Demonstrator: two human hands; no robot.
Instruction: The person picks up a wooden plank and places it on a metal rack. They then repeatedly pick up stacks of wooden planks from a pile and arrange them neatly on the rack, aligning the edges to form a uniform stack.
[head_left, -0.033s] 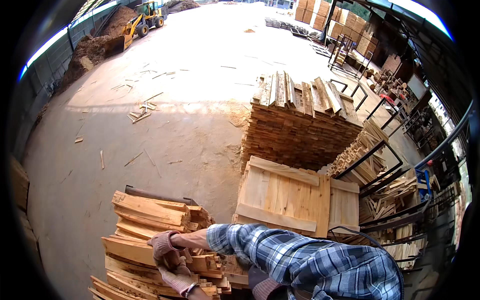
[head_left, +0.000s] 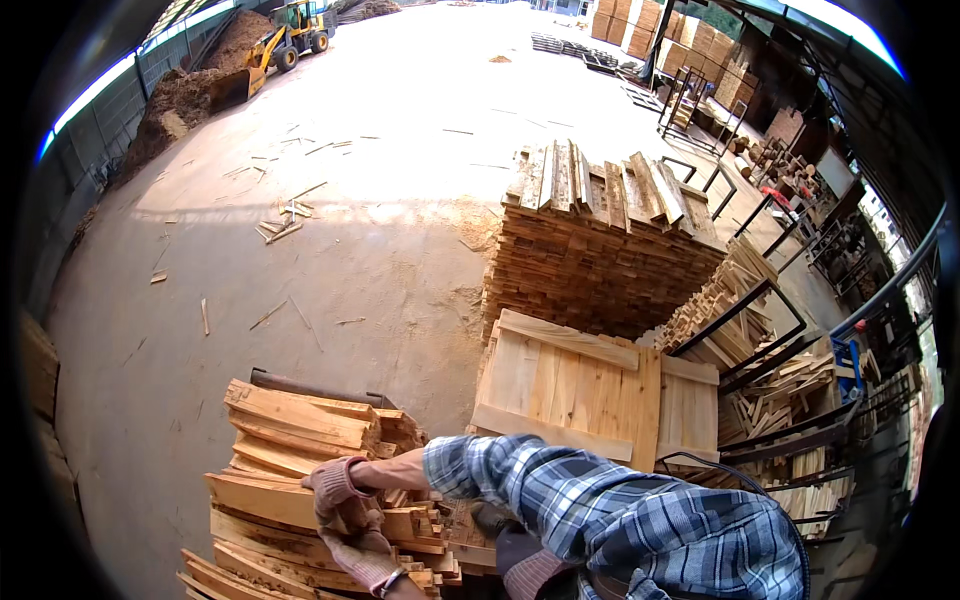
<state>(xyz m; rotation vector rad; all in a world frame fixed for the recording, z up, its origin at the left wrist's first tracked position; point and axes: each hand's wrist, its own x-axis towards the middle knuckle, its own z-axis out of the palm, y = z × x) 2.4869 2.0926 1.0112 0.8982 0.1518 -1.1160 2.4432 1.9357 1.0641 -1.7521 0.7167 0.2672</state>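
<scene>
My right hand [head_left: 343,490], in a pinkish knit glove and with a plaid sleeve behind it, is closed at the right part of a curved wooden board [head_left: 258,498]. One of its fingers lies along the board's top edge. Just below it, my left hand [head_left: 365,555], gloved alike and with a band at the wrist, is curled close against the right. What its fingers hold is hidden. Around both hands lies a stack of rough boards [head_left: 290,415], layered in uneven rows at the lower left.
To the right stands a stack topped with smooth pale boards [head_left: 560,385]. Behind it rises a tall board pile [head_left: 600,260]. Black metal frames [head_left: 750,330] and loose slats line the right side. Wood scraps [head_left: 285,222] litter the floor. A yellow loader [head_left: 285,45] stands far left.
Both hands have shifted slightly to the right, and the left has moved up closer to the right hand. The right sleeve has moved a little to the right. The boards look the same.
</scene>
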